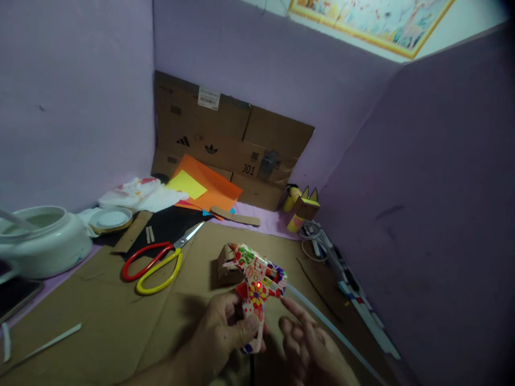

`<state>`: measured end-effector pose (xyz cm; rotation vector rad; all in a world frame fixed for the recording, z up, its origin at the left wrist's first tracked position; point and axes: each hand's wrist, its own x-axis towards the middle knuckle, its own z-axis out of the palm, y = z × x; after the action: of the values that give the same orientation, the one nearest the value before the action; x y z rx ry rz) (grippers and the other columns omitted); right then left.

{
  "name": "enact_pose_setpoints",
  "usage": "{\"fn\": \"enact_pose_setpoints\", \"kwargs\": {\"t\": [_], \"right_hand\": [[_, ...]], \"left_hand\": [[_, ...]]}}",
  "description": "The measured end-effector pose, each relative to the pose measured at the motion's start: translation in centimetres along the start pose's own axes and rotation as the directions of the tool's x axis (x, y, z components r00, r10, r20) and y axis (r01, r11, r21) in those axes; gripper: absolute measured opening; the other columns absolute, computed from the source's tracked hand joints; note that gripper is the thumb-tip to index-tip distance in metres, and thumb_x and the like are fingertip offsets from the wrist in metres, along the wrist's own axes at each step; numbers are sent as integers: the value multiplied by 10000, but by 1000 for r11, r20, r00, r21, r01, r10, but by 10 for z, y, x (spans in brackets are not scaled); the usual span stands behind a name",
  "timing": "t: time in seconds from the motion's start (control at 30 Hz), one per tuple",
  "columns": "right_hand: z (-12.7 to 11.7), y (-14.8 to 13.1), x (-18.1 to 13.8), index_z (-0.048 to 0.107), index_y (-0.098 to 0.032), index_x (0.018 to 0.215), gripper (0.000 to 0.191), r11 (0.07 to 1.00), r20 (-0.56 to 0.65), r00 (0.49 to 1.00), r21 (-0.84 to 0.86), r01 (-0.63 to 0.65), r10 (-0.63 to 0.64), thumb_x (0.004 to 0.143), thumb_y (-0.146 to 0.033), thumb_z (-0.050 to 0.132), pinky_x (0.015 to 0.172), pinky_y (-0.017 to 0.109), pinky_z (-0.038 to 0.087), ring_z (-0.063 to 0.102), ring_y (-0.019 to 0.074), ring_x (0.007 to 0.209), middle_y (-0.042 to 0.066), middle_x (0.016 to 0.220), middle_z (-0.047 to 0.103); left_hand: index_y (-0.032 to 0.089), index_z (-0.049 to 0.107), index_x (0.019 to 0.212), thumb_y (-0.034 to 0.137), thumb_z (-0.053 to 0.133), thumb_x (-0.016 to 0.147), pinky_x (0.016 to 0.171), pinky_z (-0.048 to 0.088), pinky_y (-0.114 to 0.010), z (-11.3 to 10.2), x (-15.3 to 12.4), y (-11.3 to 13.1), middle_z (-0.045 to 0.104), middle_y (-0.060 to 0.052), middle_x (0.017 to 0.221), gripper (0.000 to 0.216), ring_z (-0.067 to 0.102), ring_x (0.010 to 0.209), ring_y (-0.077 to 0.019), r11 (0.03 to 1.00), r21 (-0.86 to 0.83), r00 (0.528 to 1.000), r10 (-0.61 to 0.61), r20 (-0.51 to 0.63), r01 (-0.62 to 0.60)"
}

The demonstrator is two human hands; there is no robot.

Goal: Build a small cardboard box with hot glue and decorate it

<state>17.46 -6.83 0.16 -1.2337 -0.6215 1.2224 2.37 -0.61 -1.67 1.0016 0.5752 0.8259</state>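
Observation:
My left hand is closed around the handle of a flower-patterned glue gun, whose small red light is lit. The gun's nozzle points left at a small cardboard piece standing on the flat cardboard sheet. My right hand hovers just right of the gun with its fingers loosely stretched out, holding nothing. A clear glue stick trails from the back of the gun to the right.
Red and yellow scissors lie left of the gun. Orange and yellow paper and a flattened carton lean at the back wall. A white pot sits at left, small yellow cardboard figures and cables at right.

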Motion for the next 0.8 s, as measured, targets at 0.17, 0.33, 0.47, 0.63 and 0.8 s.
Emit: {"fn": "enact_pose_setpoints", "kwargs": {"t": [0.17, 0.33, 0.47, 0.63, 0.8], "right_hand": [[0, 10, 17, 663, -297, 941, 314, 947, -128, 966, 203, 248, -225, 663, -401, 766, 391, 177, 411, 473, 67, 450, -22, 703, 621], [-14, 21, 26, 679, -220, 789, 215, 907, -189, 888, -46, 419, -419, 692, -403, 736, 453, 245, 456, 543, 122, 479, -6, 609, 638], [-22, 27, 31, 666, -178, 816, 289, 900, -243, 868, -165, 403, -433, 680, -424, 735, 549, 283, 503, 622, 176, 556, 29, 596, 665], [-4, 17, 28, 659, -203, 991, 512, 927, 92, 938, -143, 345, -335, 608, -534, 731, 719, 372, 530, 668, 288, 851, 116, 910, 712], [19, 6, 16, 693, -162, 878, 475, 955, 379, 921, -234, 185, -85, 673, -587, 644, 637, 327, 519, 652, 250, 717, 91, 785, 698]], "left_hand": [[95, 599, 854, 574, 697, 625, 543, 432, -246, 2, -2, -3, 637, -78, 739, 539, 598, 575, -147, 999, 11, 998, -48, 44, 47], [93, 613, 790, 569, 691, 635, 521, 426, -231, 0, 1, -7, 624, -66, 684, 507, 590, 555, -139, 999, 12, 996, -37, 80, 36], [96, 599, 788, 562, 713, 610, 478, 410, -221, 2, 3, -8, 623, -64, 652, 511, 576, 508, -135, 997, -63, 995, -39, 88, 45], [74, 637, 764, 500, 723, 645, 495, 383, -196, 8, 1, -1, 588, -40, 602, 450, 514, 508, -94, 988, -151, 995, -9, 101, 24], [85, 647, 722, 506, 776, 563, 506, 402, -207, 10, 1, 5, 585, -35, 583, 468, 510, 508, -100, 981, -172, 983, -61, 175, 91]]}}
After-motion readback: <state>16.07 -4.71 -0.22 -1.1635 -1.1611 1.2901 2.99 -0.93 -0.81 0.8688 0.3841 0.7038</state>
